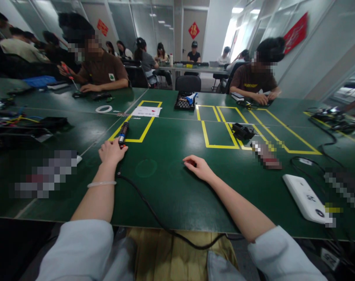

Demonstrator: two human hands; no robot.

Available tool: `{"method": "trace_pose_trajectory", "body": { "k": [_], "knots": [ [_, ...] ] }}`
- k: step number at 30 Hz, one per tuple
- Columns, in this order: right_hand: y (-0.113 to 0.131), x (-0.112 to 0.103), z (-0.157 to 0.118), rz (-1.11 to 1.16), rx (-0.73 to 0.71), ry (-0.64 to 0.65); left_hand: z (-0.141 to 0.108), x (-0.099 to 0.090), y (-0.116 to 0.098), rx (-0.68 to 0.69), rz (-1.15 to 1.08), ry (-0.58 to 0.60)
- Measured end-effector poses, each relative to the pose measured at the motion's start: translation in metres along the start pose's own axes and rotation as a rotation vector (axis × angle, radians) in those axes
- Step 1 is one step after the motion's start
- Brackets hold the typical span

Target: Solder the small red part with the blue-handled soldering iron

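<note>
My left hand [112, 151] is closed around the near end of a corded electric screwdriver [123, 132], a slim black tool with a silver section and a blue band. Its far end points away from me, and my fingers hide its near part. From beside my left wrist a black cable [148, 208] runs across the green table and over its front edge. To the right, my right hand [199, 167] rests on the tabletop, fingers loosely curled with a gap between them. Nothing shows inside it.
Yellow tape outlines [206, 134] mark the table [171, 187]. A black tray of small parts [185, 102], a white paper [147, 112], a tape roll [104, 109] and a black part [242, 132] lie farther off. A white power bank [306, 199] sits right. Two people work opposite.
</note>
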State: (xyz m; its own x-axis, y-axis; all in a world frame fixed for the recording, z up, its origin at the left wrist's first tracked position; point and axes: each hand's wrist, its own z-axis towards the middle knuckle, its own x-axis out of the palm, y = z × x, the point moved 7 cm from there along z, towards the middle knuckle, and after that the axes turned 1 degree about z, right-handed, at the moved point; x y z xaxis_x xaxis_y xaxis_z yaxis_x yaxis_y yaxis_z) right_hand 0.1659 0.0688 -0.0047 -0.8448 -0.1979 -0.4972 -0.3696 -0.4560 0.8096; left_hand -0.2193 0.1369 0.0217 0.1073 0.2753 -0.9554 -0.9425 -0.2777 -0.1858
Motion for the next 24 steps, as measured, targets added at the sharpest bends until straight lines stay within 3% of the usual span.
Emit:
{"method": "trace_pose_trajectory", "body": {
  "k": [5,11,16,19,24],
  "knots": [
    [-0.001,-0.001,0.0,0.017,0.012,0.009,-0.003,-0.008,-0.003,0.022,0.006,-0.094],
    [-0.007,0.0,0.0,0.071,0.043,0.006,-0.006,-0.009,-0.008,0.01,0.03,-0.028],
    [-0.014,0.004,0.002,0.17,0.067,0.026,-0.01,-0.018,-0.019,0.03,0.028,-0.098],
    [-0.015,0.006,0.003,0.197,0.074,0.029,-0.019,-0.015,-0.054,0.187,-0.176,-0.073],
    [-0.008,0.007,0.002,0.154,0.063,0.034,-0.067,0.011,-0.145,0.579,-0.645,0.328]
  ]
}}
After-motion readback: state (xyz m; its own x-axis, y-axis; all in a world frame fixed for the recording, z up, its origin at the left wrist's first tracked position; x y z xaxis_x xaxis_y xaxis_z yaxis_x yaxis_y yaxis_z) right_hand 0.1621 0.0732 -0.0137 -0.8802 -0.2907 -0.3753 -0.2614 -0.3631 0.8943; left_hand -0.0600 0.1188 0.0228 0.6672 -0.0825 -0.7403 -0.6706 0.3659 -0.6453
